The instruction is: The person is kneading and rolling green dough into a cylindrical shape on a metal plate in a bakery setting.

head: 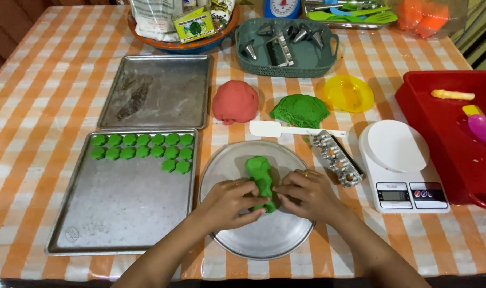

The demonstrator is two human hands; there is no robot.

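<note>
A green dough roll (260, 178) lies on a round metal plate (264, 234), running away from the person. The left hand (233, 201) and right hand (301, 193) press in on its near end from either side, fingers curled and clamped on the dough. Just left of the left hand sits a baking tray (115, 213) with two rows of small green cookies (141, 146) along its far edge. Beyond the hands lie a white spatula (285, 129), a red dough ball (235, 101) and a flattened green dough lump (300, 110). Just past the right hand rests a metal cookie press (336, 157), and to its right a white scale (400, 165), then a red tub (440, 122). Farther off, an empty tray (157, 90), a yellow lid (349, 93) and a teal basket (288, 50) stand on the checked table (34, 106).
</note>
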